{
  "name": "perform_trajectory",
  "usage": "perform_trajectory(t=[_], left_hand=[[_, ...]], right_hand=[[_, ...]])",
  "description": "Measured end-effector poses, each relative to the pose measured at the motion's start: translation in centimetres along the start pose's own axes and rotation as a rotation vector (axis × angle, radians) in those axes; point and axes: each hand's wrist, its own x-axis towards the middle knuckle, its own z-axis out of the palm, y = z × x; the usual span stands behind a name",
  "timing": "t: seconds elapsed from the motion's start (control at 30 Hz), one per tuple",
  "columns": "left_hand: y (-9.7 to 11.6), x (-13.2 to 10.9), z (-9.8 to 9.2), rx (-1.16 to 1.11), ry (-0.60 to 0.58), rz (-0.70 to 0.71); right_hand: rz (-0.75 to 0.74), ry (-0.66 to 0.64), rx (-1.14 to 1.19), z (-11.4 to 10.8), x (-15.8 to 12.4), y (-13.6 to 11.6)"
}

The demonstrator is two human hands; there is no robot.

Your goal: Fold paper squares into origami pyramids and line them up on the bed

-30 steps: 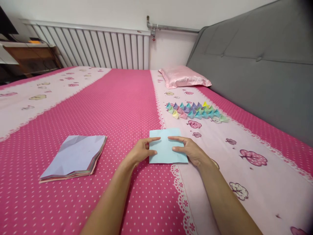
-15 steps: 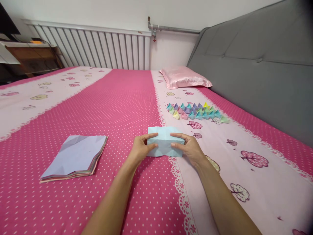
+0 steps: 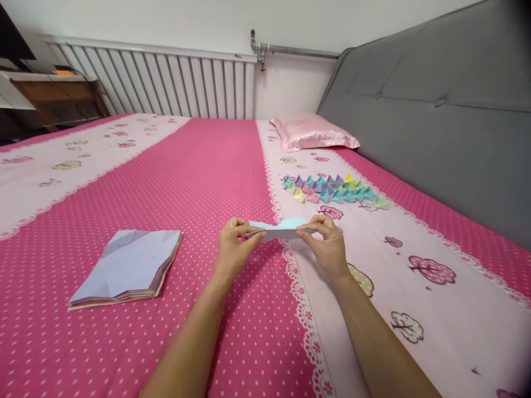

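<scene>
A light blue sheet of origami paper [image 3: 280,234] is held between my two hands, bent along a crease so that its near part hangs down in shade. My left hand [image 3: 237,246] pinches its left end between thumb and fingers. At the right end, my right hand [image 3: 327,243] grips it the same way. Beyond the hands stand several small folded paper boats [image 3: 338,190] in rows, in blue, purple, green, pink and yellow. To the left lies a stack of creased paper sheets [image 3: 126,265] with a pale lavender one on top.
The bed's pink dotted cover [image 3: 174,182] spreads under everything. A pink satin pillow [image 3: 314,131] lies at the far right, against a grey padded headboard [image 3: 440,127]. Along the back wall runs a white radiator [image 3: 166,80]. A wooden desk [image 3: 53,97] stands at the far left.
The blue paper, earlier showing its creased face between my hands, is now bent and seen nearly edge-on. Both hands have shifted their pinch towards its fold. The boats and stack have stayed put.
</scene>
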Motion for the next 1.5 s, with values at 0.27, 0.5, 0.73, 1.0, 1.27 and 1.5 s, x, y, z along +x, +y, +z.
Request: perform_trajectory(t=[0.27, 0.5, 0.73, 1.0, 1.27, 1.5], left_hand=[[0.8, -0.1, -0.4, -0.399, -0.161, -0.238], [0.7, -0.4, 0.0, -0.535, -0.237, -0.38], [0.5, -0.4, 0.0, -0.56, -0.226, -0.416], [0.0, -0.3, 0.1, -0.588, -0.165, -0.417], [0.0, -0.2, 0.2, -0.533, -0.077, -0.39], [1.0, -0.8, 0.7, -0.541, -0.094, -0.511]], right_hand=[[0.278, -0.038, 0.345, 0.2, -0.4, -0.4], [0.411, 0.06, 0.351, 0.5, -0.5, -0.4], [0.486, 0.064, 0.508, 0.7, -0.7, -0.3], [0.533, -0.155, 0.593, 0.3, -0.7, -1.5], [0.512, -0.124, 0.514, 1.1, -1.2, -1.2], [-0.214, 0.013, -0.083, 1.0, -2.0, -2.4]])
